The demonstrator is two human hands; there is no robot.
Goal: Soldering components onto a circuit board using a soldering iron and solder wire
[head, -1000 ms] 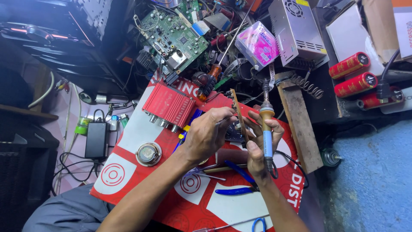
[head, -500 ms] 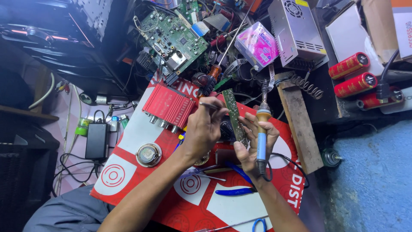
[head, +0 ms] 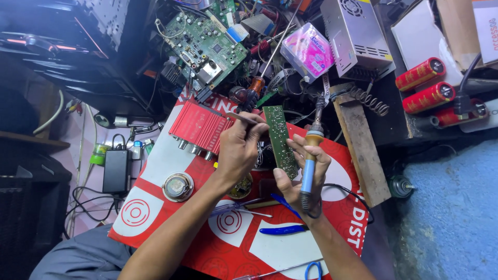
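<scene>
My left hand [head: 239, 150] grips a thin metal tool, likely tweezers [head: 243, 118], whose tip points left above a red finned amplifier case [head: 199, 127]. My right hand [head: 306, 173] holds a blue-handled soldering iron [head: 310, 155] upright, its tip toward the top of the view, and also steadies a long narrow green circuit board [head: 280, 140] between thumb and fingers. The board stands nearly on edge between both hands, over a red and white printed sheet [head: 171, 155].
A large green circuit board [head: 207, 44], a screwdriver [head: 264, 67], a pink packet [head: 310, 49] and a metal power supply [head: 355, 33] lie at the back. Red capacitors [head: 425, 85] are right. Blue pliers [head: 282, 228], a round metal part [head: 178, 186] and a black adapter [head: 115, 171] lie nearby.
The narrow green board has been turned and raised so its face shows more fully. My right hand with the soldering iron shifted slightly upward; my left hand moved up beside the board.
</scene>
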